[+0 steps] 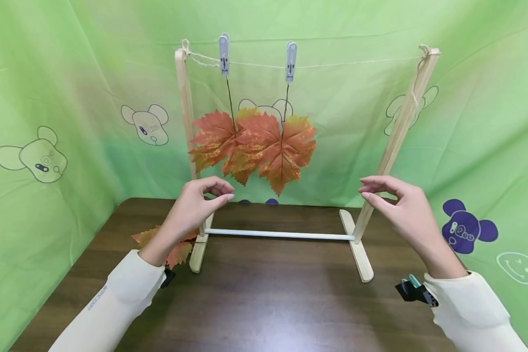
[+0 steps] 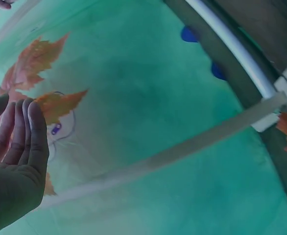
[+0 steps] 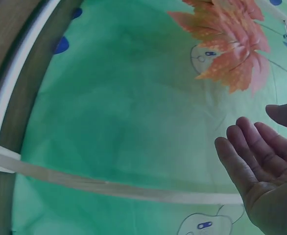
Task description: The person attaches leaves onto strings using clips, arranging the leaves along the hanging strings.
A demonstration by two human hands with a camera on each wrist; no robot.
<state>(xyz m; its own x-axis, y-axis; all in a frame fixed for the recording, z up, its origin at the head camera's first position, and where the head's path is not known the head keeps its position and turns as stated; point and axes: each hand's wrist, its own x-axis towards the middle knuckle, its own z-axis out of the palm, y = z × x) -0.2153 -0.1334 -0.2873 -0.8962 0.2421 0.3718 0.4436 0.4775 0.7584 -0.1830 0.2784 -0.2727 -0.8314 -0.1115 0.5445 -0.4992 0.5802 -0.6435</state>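
Observation:
Two orange-red artificial maple leaves hang by dark stems from a string (image 1: 356, 62) on a wooden frame. Grey clothespins grip both stems, one clothespin (image 1: 224, 54) above the left leaf (image 1: 214, 134) and another clothespin (image 1: 291, 61) above the right leaf (image 1: 290, 146), which overlaps its neighbour. Below and left of the leaves, my left hand (image 1: 198, 198) is raised in front of the frame's left post, loosely bent and holding nothing. My right hand (image 1: 402, 203) is raised by the right post (image 1: 400, 127), also with nothing in it. The right wrist view shows its fingers (image 3: 244, 147) gently bent, thumb apart.
Another maple leaf (image 1: 180, 254) lies on the brown table (image 1: 268, 303), partly hidden behind my left forearm. A white rod (image 1: 281, 235) joins the frame's wooden feet, including the right foot (image 1: 358, 252). Green printed cloth (image 1: 343, 29) hangs behind and at both sides.

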